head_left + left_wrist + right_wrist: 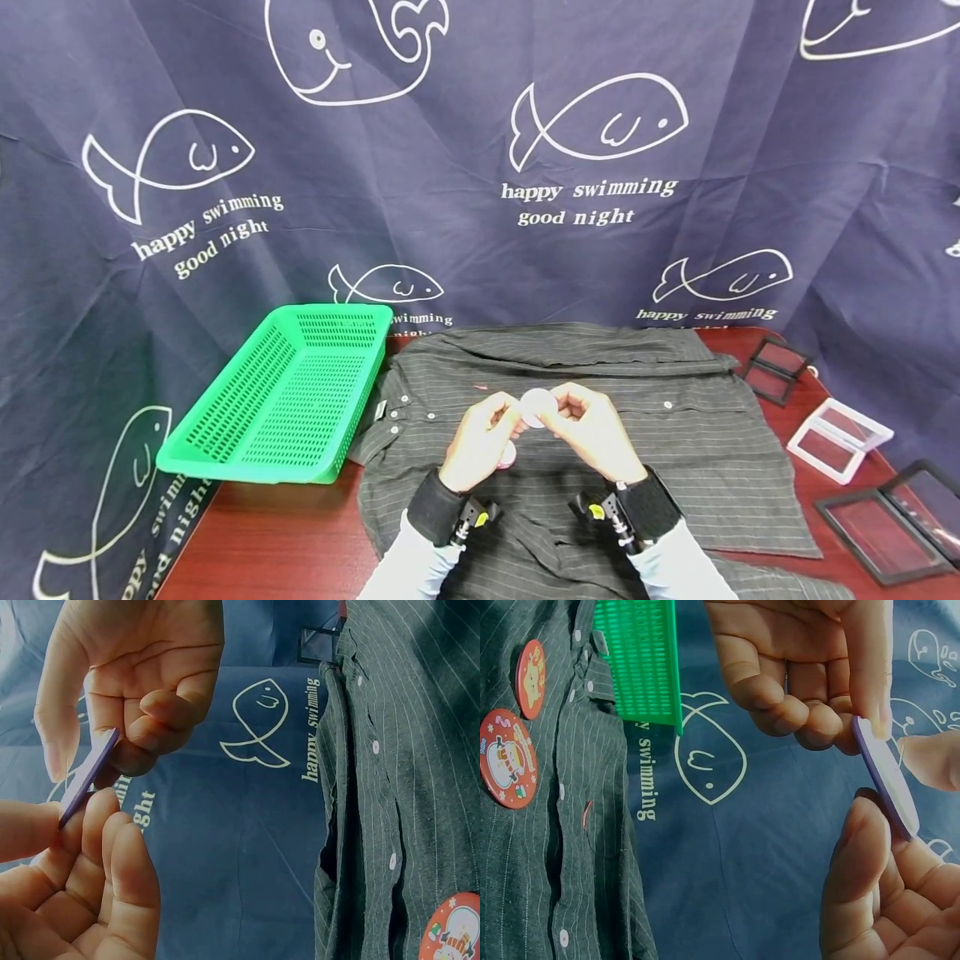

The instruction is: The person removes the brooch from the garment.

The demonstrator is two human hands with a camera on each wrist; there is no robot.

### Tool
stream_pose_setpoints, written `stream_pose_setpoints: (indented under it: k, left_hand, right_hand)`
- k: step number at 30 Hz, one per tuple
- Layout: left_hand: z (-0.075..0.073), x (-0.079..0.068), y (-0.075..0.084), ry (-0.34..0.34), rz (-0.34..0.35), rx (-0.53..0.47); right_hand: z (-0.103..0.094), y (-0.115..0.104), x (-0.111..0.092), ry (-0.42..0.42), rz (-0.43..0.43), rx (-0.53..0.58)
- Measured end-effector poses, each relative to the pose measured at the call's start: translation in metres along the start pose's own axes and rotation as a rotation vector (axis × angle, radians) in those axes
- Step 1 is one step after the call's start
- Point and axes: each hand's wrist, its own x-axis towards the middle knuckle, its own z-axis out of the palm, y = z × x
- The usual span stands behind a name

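Observation:
A round, thin badge (537, 407) with a purple edge and a pale face is held up between both hands, over the dark striped shirt (637, 454). My left hand (482, 437) pinches its near edge between thumb and fingers. From the other side my right hand (600, 429) grips it, thumb on the pale face and fingers behind. A fine needle-like line stands off that face in the left wrist view. Below the hands, two red cartoon badges (508, 759) lie on the shirt; the left hand covers most of them in the head view.
A green perforated basket (360, 433) stands at the left. Along the right edge of the red-brown table (300, 542) lie a small black hinged frame (767, 398), a white one (806, 471) and a larger dark one (825, 506). Behind hangs a blue fish-print cloth (465, 183).

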Motion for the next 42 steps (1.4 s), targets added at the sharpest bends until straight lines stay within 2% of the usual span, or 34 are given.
stream_pose_setpoints:
  k: [4,7,31,42]
  left_hand:
    - [-0.004,-0.002,0.018,-0.005,0.004,0.005]
    - [-0.005,-0.003,0.024,-0.002,0.012,0.008]
    - [-0.006,-0.004,0.029,-0.017,0.021,0.015]
    - [-0.006,-0.004,0.031,-0.031,-0.009,0.028]
  right_hand:
    - [0.000,0.000,0.000,-0.010,-0.012,0.013]
    - [0.001,0.000,0.000,-0.018,-0.023,0.022]
    - [0.000,-0.001,-0.001,-0.029,-0.057,0.021]
    - [0.001,0.000,-0.001,-0.004,-0.066,0.014]
